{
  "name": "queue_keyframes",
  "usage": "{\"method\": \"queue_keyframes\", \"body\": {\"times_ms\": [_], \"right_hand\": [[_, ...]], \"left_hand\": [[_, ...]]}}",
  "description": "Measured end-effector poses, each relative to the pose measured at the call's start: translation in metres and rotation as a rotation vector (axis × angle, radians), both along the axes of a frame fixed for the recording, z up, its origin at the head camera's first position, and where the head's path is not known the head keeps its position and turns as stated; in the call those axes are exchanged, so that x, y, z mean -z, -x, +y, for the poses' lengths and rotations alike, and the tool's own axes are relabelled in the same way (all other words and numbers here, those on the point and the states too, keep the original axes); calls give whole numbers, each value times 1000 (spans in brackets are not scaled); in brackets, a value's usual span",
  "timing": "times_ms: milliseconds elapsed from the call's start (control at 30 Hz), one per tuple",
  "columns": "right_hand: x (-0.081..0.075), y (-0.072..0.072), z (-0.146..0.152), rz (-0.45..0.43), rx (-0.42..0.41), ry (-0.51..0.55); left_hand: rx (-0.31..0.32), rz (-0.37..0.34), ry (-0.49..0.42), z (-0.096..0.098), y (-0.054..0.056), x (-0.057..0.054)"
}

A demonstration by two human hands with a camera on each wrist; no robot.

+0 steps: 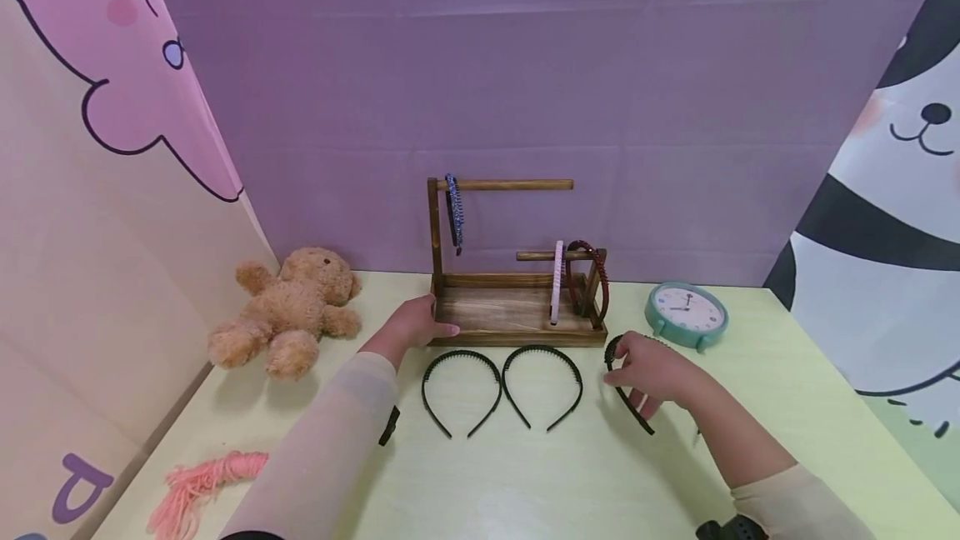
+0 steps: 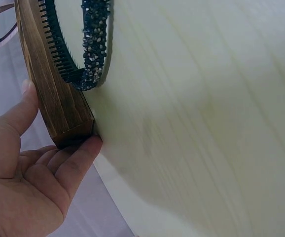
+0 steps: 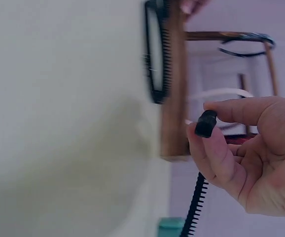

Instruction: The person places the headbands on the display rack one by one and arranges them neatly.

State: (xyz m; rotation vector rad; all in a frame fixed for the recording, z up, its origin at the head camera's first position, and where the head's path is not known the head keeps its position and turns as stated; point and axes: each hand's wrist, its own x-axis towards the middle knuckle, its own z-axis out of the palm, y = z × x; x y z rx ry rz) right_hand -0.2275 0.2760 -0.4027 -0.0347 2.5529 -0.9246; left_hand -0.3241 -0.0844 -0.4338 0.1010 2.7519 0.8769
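A brown wooden rack (image 1: 517, 338) with two bars stands at the back of the table. My left hand (image 1: 411, 328) holds the left end of its base, thumb on one side and fingers on the other in the left wrist view. A glittery blue headband (image 1: 456, 215) hangs from the upper bar. On the lower bar hang a pale pink headband (image 1: 557, 282) and a dark red headband (image 1: 602, 290). To the right of the rack, my right hand (image 1: 660, 369) pinches a black toothed headband (image 3: 196, 205) between thumb and fingers.
Two black headbands, one on the left (image 1: 461, 352) and one on the right (image 1: 542, 348), lie before the rack. A teddy bear (image 1: 288, 307) sits left, pink yarn (image 1: 206, 482) lies front left, and a teal clock (image 1: 686, 311) is at the right.
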Motion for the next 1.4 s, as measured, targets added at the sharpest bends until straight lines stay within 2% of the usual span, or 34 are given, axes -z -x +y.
{"method": "queue_keyframes", "body": {"times_ms": [267, 433, 600, 833, 933, 1133, 1400], "right_hand": [[-49, 4, 15, 103, -21, 82], [-75, 5, 15, 182, -25, 79], [-93, 8, 11, 262, -33, 42], [-104, 19, 4, 349, -27, 36], [-108, 28, 1, 386, -4, 55], [-113, 48, -4, 499, 51, 26], [-115, 70, -13, 586, 116, 68]], "left_hand": [[7, 8, 0, -1, 0, 2], [-1, 0, -2, -2, -1, 3], [-8, 2, -12, -3, 0, 5], [-9, 1, -1, -3, 1, 6], [-10, 1, 3, -3, 2, 7], [-15, -2, -4, -3, 2, 7], [-13, 12, 0, -1, 5, 7]]}}
